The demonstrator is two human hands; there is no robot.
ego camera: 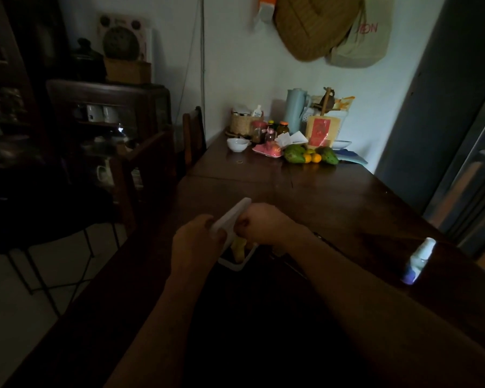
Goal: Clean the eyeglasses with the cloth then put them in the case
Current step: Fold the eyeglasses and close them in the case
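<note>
Dimly, left hand (197,243) and right hand (262,222) tight around the white case (230,216), contents murky.

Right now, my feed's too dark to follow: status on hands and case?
Left hand grips white case, lid open. Right hand curled at its rim, hold unclear. Yellow item inside; eyeglasses not discernible. Spray bottle well off right.

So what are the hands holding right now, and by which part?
Left hand grips the white case by its raised lid. Right hand is curled over a yellowish cloth in it; too dark to confirm a grip.
</note>
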